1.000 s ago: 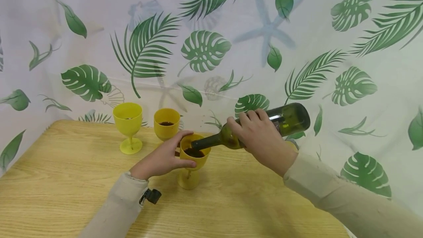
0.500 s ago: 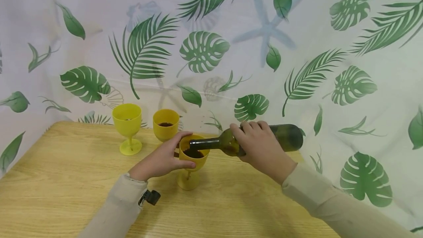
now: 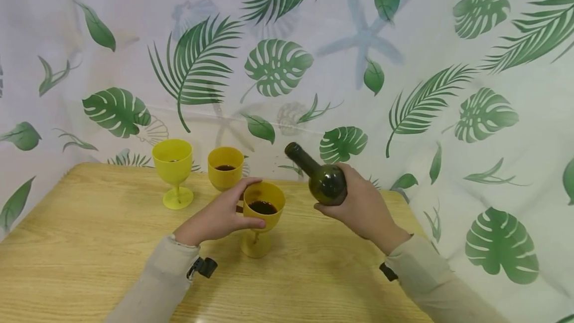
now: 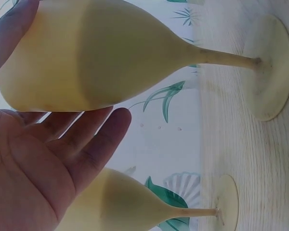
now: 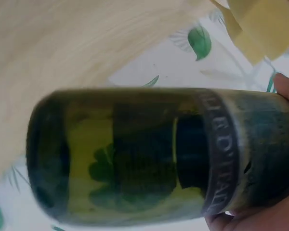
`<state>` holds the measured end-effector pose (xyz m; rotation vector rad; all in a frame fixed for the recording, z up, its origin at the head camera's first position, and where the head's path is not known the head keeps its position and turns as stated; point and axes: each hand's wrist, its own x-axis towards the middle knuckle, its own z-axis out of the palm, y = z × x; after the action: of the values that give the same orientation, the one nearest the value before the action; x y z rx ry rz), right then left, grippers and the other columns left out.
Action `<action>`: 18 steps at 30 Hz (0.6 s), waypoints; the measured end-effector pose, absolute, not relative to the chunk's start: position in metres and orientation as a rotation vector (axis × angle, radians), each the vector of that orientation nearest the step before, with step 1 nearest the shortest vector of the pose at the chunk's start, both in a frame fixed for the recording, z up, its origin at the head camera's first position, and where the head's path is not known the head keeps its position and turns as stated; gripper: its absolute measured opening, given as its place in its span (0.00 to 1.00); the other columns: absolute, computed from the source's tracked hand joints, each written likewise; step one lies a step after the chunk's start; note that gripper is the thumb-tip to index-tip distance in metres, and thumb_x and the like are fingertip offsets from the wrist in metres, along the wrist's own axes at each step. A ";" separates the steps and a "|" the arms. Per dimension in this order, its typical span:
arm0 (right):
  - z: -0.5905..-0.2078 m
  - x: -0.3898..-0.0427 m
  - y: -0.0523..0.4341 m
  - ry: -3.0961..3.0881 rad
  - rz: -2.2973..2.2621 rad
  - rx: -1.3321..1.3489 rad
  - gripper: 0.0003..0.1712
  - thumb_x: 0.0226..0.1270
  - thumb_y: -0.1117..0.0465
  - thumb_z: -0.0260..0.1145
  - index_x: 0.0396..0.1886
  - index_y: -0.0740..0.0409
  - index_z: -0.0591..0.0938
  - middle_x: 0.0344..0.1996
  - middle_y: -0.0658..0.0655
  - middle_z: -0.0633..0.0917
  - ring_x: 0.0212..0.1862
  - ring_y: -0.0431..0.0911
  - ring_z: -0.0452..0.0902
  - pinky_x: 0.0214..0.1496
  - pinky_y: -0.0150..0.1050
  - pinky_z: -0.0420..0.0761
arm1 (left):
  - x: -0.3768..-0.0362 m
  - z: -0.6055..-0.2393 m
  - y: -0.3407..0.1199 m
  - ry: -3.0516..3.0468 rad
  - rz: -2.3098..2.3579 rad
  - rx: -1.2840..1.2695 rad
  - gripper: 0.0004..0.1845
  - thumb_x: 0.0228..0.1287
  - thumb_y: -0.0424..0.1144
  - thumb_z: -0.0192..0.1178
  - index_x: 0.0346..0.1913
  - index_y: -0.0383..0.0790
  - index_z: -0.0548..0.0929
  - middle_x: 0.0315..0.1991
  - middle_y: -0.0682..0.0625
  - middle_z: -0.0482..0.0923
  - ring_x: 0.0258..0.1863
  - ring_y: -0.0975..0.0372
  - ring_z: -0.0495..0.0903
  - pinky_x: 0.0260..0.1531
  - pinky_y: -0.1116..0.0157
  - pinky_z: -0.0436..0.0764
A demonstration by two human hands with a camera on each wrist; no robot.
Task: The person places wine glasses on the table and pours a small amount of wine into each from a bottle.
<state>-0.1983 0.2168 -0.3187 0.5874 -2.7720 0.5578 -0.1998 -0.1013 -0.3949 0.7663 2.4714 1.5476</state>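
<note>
A yellow goblet with dark liquid inside stands upright on the wooden table. My left hand holds its bowl, thumb on the near side and fingers on the far side; the left wrist view shows this goblet with its foot on the table. To the right, my right hand grips a green glass wine bottle above the table, its neck pointing up and left, apart from the goblet. In the right wrist view the labelled bottle lies sideways across the picture; liquid shows through the glass.
Behind my left hand stands a second goblet with dark liquid, its foot hidden. Farther left is a brighter yellow goblet; its contents barely show. The wooden table ends at a leaf-patterned curtain.
The bottle's mouth has left the goblet. My right hand has turned the bottle so its neck now points up. The left hand and the goblets have stayed in place.
</note>
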 end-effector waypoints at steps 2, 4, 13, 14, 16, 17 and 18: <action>-0.323 -0.199 0.221 -2.774 0.707 0.498 0.53 0.52 0.42 0.83 0.72 0.56 0.68 0.57 0.59 0.83 0.55 0.56 0.82 0.56 0.59 0.81 | -0.199 -0.395 -0.101 2.474 1.544 0.760 0.51 0.58 0.55 0.77 0.80 0.53 0.58 0.73 0.52 0.67 0.70 0.54 0.70 0.65 0.49 0.77; -0.328 -0.200 0.224 -2.768 0.819 0.420 0.55 0.53 0.39 0.82 0.74 0.55 0.65 0.59 0.61 0.82 0.57 0.58 0.81 0.57 0.61 0.80 | -0.199 -0.395 -0.102 2.476 1.540 0.756 0.51 0.59 0.55 0.76 0.80 0.54 0.58 0.73 0.52 0.66 0.70 0.54 0.70 0.65 0.49 0.77; -0.347 -0.196 0.234 -2.585 1.188 0.246 0.53 0.56 0.43 0.82 0.74 0.51 0.64 0.61 0.61 0.81 0.61 0.59 0.79 0.61 0.66 0.75 | -0.200 -0.393 -0.100 2.473 1.543 0.760 0.52 0.58 0.54 0.77 0.80 0.51 0.58 0.73 0.52 0.67 0.69 0.54 0.70 0.66 0.47 0.76; -0.350 -0.195 0.235 -2.561 1.218 0.228 0.52 0.56 0.44 0.82 0.74 0.51 0.64 0.61 0.61 0.80 0.62 0.59 0.78 0.62 0.67 0.75 | -0.200 -0.393 -0.100 2.467 1.547 0.761 0.52 0.58 0.54 0.77 0.80 0.51 0.59 0.73 0.52 0.67 0.69 0.54 0.70 0.66 0.47 0.76; -0.356 -0.194 0.238 -2.511 1.282 0.190 0.50 0.57 0.47 0.82 0.73 0.51 0.65 0.62 0.62 0.80 0.63 0.59 0.77 0.64 0.67 0.73 | -0.200 -0.394 -0.100 2.468 1.549 0.755 0.51 0.58 0.54 0.77 0.80 0.51 0.59 0.72 0.52 0.67 0.69 0.54 0.70 0.65 0.47 0.76; -0.360 -0.192 0.240 -2.490 1.306 0.173 0.49 0.57 0.49 0.82 0.73 0.51 0.65 0.62 0.62 0.80 0.63 0.59 0.76 0.64 0.66 0.72 | -0.199 -0.395 -0.100 2.470 1.547 0.751 0.51 0.58 0.54 0.77 0.80 0.52 0.59 0.72 0.53 0.67 0.69 0.54 0.70 0.65 0.47 0.76; -0.363 -0.192 0.242 -2.464 1.331 0.163 0.49 0.57 0.50 0.82 0.73 0.52 0.66 0.62 0.62 0.79 0.63 0.59 0.76 0.65 0.66 0.72 | -0.199 -0.396 -0.100 2.471 1.545 0.746 0.51 0.58 0.54 0.77 0.79 0.53 0.59 0.73 0.53 0.67 0.69 0.54 0.70 0.65 0.47 0.77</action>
<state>-0.1916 0.2417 -0.3632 0.1629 -2.4644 1.3312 -0.1988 -0.1001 -0.3956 0.7460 2.4712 1.5449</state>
